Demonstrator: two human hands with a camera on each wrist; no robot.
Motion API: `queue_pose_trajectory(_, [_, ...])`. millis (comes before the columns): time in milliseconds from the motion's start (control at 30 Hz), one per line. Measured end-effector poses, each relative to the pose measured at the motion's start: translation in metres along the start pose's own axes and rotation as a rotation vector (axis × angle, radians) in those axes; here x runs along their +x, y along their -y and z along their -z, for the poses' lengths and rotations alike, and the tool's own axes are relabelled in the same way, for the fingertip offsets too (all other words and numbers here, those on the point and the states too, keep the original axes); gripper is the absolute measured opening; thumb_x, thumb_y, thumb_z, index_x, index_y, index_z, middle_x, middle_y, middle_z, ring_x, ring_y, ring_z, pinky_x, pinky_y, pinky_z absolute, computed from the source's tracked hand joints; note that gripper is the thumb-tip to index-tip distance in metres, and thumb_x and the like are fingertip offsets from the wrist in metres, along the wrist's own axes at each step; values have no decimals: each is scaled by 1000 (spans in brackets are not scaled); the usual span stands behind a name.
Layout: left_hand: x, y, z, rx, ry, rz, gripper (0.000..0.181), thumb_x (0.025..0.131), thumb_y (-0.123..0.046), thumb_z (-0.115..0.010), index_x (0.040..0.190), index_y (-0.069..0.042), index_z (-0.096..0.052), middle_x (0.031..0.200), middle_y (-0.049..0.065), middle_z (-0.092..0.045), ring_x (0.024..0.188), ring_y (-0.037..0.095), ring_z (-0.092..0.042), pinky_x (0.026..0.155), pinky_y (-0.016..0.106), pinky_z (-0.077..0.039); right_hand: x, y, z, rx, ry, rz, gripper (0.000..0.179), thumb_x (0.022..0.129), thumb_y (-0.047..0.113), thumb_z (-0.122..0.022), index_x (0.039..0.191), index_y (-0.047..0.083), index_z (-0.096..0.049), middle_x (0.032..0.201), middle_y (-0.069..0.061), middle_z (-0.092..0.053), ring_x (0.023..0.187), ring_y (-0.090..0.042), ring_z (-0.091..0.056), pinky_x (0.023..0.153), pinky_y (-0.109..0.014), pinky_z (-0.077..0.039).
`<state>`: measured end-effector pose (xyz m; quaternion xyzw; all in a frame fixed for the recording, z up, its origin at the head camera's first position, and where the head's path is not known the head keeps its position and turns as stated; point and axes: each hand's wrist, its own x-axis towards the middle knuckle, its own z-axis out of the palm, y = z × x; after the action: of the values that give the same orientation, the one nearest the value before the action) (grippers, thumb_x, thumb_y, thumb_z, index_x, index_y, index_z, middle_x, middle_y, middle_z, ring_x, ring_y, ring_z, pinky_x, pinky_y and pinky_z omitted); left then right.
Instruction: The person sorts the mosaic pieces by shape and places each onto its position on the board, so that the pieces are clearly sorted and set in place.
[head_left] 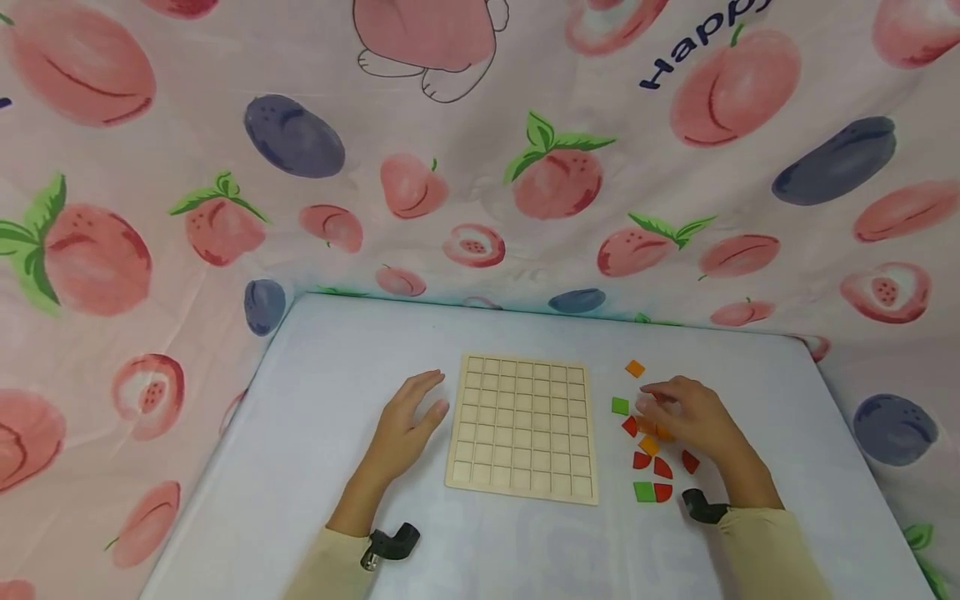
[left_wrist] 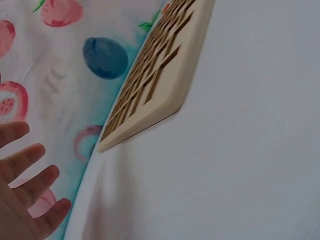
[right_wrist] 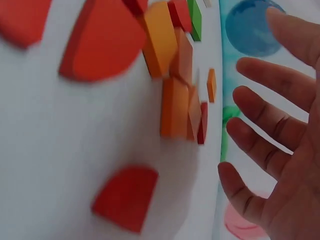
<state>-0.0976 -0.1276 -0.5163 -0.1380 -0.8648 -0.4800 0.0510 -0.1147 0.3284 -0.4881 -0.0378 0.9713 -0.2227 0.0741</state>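
The right hand (head_left: 693, 417), fingers (right_wrist: 270, 117) spread like the left hand's (head_left: 401, 433), partly hides orange pieces (right_wrist: 174, 111).

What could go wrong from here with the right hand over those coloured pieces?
The orange pieces crowd together, so the right hand could knock neighbours while picking one out. The lone red piece lies near the right wrist camera and might get brushed aside. The left hand is close beside the grid board, so a careless move may nudge it.
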Motion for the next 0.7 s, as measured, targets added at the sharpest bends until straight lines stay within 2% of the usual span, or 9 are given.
queue_pose_trajectory(167, [0, 3, -12, 7, 9, 25, 54, 99, -43, -64, 143, -13, -59, 148, 4, -56, 143, 29, -47, 116, 56, -37, 7, 7, -7, -1, -5, 91, 41, 92, 39, -72, 120, 9, -75, 98, -7, -65, 91, -22, -57, 76, -39, -52])
queue_pose_trajectory(300, [1, 7, -17, 43, 30, 49, 55, 95, -46, -68, 140, -15, -62, 146, 3, -57, 142, 28, -47, 115, 56, -37, 13, 10, -12, -24, -3, 119, 40, 88, 37, -78, 116, 8, -76, 96, -6, -65, 84, -19, -54, 69, -33, -47])
queue_pose_trajectory(433, [3, 12, -18, 83, 74, 51, 57, 91, -47, -73, 139, -17, -63, 146, 1, -58, 143, 27, -45, 117, 54, -36, 17, 12, -16, -60, 0, 113, 39, 86, 39, -80, 112, 10, -77, 96, -5, -66, 84, -19, -55, 69, -33, -46])
queue_pose_trajectory(567, [5, 17, -17, 163, 128, 5, 58, 89, -45, -76, 139, -19, -63, 146, 0, -59, 143, 27, -46, 118, 53, -34, 20, 14, -19, -79, 23, 90, 37, 85, 40, -80, 109, 12, -76, 95, -4, -65, 86, -20, -56, 71, -37, -48])
queue_pose_trajectory(700, [5, 22, -16, 237, 191, -16, 60, 86, -45, -78, 138, -19, -64, 147, -1, -59, 146, 29, -44, 122, 59, -25, 21, 16, -22, -83, 57, 52, 37, 86, 40, -79, 111, 13, -74, 97, -4, -65, 89, -22, -57, 74, -43, -50])
